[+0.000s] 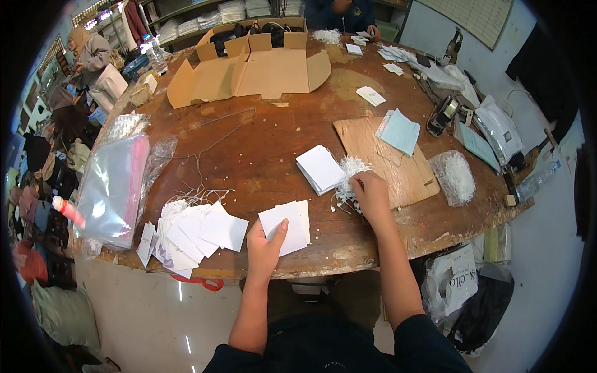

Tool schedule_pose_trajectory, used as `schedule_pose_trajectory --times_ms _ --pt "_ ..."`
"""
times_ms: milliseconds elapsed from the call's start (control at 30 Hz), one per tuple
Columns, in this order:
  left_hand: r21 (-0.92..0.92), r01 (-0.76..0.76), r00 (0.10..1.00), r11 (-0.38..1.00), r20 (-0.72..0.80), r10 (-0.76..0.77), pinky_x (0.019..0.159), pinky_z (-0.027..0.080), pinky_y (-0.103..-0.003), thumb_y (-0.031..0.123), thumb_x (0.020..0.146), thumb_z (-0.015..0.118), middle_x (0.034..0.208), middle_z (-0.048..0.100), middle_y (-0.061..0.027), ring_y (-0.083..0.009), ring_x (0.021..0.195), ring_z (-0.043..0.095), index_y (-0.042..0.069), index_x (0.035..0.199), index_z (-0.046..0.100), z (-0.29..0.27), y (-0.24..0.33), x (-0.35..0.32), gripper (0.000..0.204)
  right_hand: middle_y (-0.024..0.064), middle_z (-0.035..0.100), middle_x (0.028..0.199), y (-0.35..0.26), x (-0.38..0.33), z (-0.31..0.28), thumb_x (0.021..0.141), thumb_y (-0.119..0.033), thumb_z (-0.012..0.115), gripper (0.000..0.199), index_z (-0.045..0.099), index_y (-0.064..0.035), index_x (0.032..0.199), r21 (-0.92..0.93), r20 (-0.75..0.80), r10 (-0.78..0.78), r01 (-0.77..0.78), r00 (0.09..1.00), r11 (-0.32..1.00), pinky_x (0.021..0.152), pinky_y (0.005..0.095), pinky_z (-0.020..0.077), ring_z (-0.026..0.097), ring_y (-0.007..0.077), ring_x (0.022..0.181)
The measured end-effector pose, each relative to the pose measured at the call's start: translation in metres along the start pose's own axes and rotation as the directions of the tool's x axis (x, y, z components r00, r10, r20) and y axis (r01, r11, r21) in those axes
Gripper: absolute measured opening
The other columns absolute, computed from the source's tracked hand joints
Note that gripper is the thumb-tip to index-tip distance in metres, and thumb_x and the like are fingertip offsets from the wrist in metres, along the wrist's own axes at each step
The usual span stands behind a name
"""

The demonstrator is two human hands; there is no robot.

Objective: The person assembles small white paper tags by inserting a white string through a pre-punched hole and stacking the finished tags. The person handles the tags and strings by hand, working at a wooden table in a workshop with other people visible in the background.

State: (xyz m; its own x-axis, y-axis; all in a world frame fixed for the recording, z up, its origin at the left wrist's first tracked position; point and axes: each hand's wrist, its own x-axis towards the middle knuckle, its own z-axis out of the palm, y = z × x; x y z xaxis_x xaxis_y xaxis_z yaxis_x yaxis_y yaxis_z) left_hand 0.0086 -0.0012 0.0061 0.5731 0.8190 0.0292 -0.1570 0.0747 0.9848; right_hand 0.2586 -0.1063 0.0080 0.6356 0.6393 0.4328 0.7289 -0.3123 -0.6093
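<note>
At the far left of your round wooden table [261, 155] lies a stack of clear plastic bags [112, 189] with a pink edge, hanging a little over the rim. Just right of it, near the table's front edge, a loose heap of white square cards [189, 233] is fanned out, with thin white strings trailing from its top. Your left hand [266, 244] comes next: it grips a small stack of white cards [289, 225], thumb pressed on top and fingers underneath, holding them just above the table's front edge. Right of that, another tidy pile of white tags [320, 168] rests flat on the wood, touching a fluffy bundle of white string loops [349, 174]. Your right hand [371, 194] sits on that bundle, fingers curled and pinching into the strings. Beyond your hand a thin plywood board [398, 171] lies on the table with a pale blue notepad [398, 132] on its upper end. Further right, a clear bag of white strings [457, 177] sits near the table's edge. At the back, a flattened cardboard box [249, 71] lies open.
</note>
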Motion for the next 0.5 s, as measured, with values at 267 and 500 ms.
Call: schedule_pose_trajectory --times_ms 267,500 --pt "-0.030 -0.006 1.000 1.000 -0.013 0.005 0.085 0.052 -0.029 0.017 0.099 0.069 0.109 0.072 -0.0074 -0.0110 0.097 0.065 -0.003 0.119 0.066 -0.001 0.000 0.000 0.029 0.0212 0.069 0.089 -0.016 0.013 0.018 0.090 -0.012 0.069 0.014 0.070 0.0021 0.090 0.007 0.017 -0.016 0.016 1.000 1.000 0.074 0.0454 0.0529 0.066 0.0405 0.081" --pt "-0.014 -0.006 1.000 1.000 0.002 0.006 0.084 0.052 -0.028 0.016 0.099 0.069 0.107 0.073 -0.0065 -0.0099 0.095 0.065 -0.003 0.119 0.066 0.000 -0.001 0.000 0.028 0.0152 0.070 0.087 -0.003 -0.011 -0.033 0.098 -0.013 0.064 0.018 0.070 0.0031 0.093 0.175 -0.261 0.239 -0.198 0.935 0.964 0.067 0.0355 0.0520 0.068 0.0241 0.074"
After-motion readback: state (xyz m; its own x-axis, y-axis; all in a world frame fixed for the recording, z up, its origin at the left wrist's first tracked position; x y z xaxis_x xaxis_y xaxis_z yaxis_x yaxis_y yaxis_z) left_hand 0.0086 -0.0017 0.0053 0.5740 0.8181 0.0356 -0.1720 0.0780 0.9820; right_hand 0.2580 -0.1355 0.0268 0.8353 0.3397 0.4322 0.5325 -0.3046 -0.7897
